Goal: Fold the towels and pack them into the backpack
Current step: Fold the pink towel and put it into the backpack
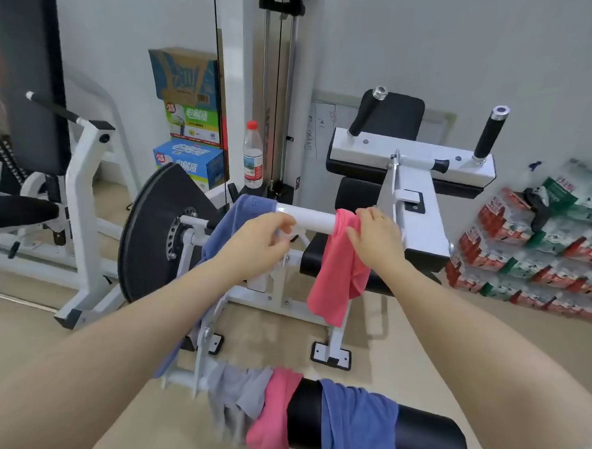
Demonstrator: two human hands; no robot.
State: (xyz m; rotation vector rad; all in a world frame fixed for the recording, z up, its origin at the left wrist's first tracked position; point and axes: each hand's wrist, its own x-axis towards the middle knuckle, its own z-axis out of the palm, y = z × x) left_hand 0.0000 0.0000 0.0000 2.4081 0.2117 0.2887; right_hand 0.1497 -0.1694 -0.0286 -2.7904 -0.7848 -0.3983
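Pink cloth first: a pink towel hangs over the white bar of the gym machine, and the right hand has its fingers curled into the fabric near the top, likely gathering it to lift it off. Over on the same bar, the left hand sits with fingers bent just below the tube; whether it grips anything I cannot tell, though it looks poised to take the towel's other side. A blue towel drapes off the bar's left end, partly behind that wrist. Nearer the camera, a grey towel, a second pink towel and a second blue towel hang over a black padded roller. No backpack in view. A water bottle and stacked boxes stand behind, well clear; the machine's frame crowds the space below.
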